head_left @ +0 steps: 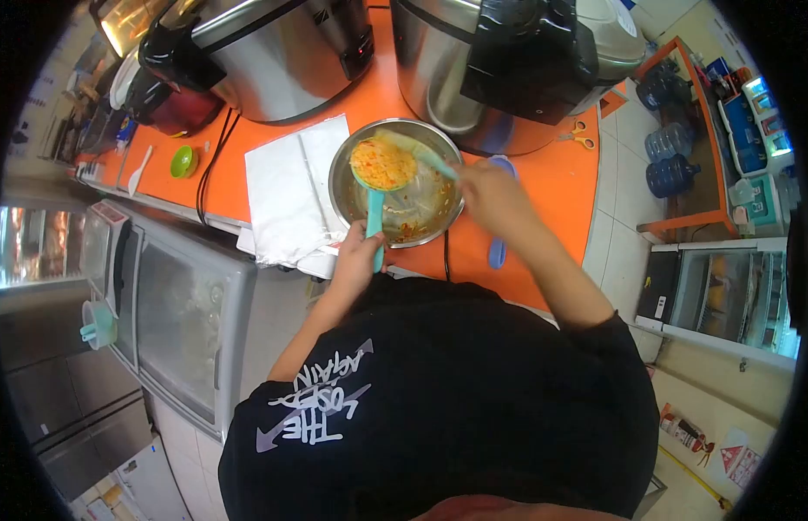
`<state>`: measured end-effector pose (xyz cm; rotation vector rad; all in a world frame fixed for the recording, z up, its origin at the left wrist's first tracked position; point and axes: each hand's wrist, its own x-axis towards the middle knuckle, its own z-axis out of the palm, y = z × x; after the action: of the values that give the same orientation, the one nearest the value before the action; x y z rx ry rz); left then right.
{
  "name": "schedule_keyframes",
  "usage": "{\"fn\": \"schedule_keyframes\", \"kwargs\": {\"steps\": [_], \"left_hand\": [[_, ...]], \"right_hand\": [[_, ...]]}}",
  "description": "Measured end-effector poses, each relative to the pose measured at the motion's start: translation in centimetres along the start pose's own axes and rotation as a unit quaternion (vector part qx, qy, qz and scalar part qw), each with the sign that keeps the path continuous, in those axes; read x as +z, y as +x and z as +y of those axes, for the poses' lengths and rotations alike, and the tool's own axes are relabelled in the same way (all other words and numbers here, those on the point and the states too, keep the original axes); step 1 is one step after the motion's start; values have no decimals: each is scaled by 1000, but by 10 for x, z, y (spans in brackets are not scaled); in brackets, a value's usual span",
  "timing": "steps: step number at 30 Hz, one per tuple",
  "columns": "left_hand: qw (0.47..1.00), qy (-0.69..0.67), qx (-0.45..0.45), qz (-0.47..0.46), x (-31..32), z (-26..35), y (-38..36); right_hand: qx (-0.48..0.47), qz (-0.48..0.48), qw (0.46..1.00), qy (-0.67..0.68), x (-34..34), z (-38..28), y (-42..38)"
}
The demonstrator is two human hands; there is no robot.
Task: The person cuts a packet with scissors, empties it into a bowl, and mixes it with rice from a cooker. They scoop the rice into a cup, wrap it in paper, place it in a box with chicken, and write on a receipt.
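Left hand [359,253]: closed on teal scoop [380,187] — heaped with rice, over bowl [348,169].
Right hand [489,193]: gripping spatula [426,156] — at bowl's right rim.

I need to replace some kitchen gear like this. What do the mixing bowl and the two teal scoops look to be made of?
The mixing bowl looks like stainless steel: silvery, with a shiny rim and reflective walls. The scoop in the left hand and the spatula in the right hand look like plastic: opaque, uniformly teal, matte, though silicone can't be ruled out.
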<state>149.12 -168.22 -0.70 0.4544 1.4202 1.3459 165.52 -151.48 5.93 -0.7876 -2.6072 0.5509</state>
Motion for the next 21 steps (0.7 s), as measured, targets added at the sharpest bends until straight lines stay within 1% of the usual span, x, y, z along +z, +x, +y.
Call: {"fn": "schedule_keyframes", "kwargs": {"steps": [1, 2, 5, 8, 11, 12, 14, 17, 18, 20, 21], "left_hand": [[1000, 0, 5, -4, 5, 0, 0], [999, -38, 12, -11, 9, -1, 0], [999, -41, 3, -16, 6, -2, -1], [999, -26, -4, -47, -3, 6, -10], [998, 6, -8, -70, -1, 10, -14], [997, 21, -9, -73, -1, 12, -13], [997, 46, 0, -55, 1, 14, -14], [997, 62, 6, -37, -4, 20, -15], [997, 64, 5, -32, -7, 21, -16], [997, 66, -28, -31, -10, 21, -18], [996, 67, -44, -32, -11, 21, -17]], "right_hand": [[33, -33, 998, -39, 12, -14, -6], [66, -66, 993, -78, 19, -21, -13], [44, -37, 998, 14, 23, -23, -23], [119, -36, 971, 202, 17, 13, -14], [132, -74, 966, 209, 14, 13, -7], [88, -41, 983, 158, 18, 8, -8], [-3, 27, 998, 57, 29, -8, -16], [12, -42, 999, -6, 22, -20, -24], [-17, -50, 999, 5, 20, -12, -22], [-73, -64, 995, 27, 15, 10, -12], [-73, -63, 995, 26, 11, 10, -7]]}}
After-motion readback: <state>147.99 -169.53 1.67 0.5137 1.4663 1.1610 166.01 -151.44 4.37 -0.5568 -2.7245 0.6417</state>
